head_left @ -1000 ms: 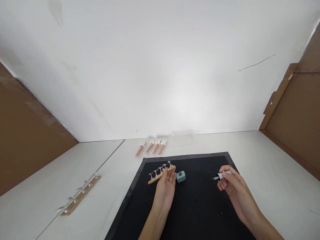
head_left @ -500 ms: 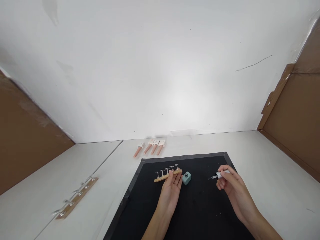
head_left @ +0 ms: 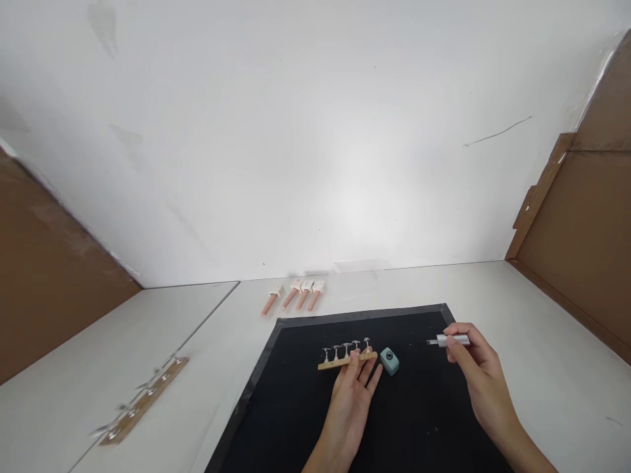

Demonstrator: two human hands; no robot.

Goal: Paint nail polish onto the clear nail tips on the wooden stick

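My left hand pinches a narrow wooden strip from below, near its right end. Several small clear-topped metal stands rise in a row from the strip. Just right of my left fingers is a teal bottle with a dark round opening at its top. My right hand holds a silver-handled brush between thumb and fingers, its dark tip pointing left over the black mat.
Several pink sticks with white block heads lie behind the mat. A second wooden strip with similar stands rests at the left on the white table. Brown cardboard panels flank both sides, with a white wall behind.
My left hand and the wooden strip have shifted right. The teal bottle has moved right and turned. My right hand has moved slightly right with the brush, now nearly level.
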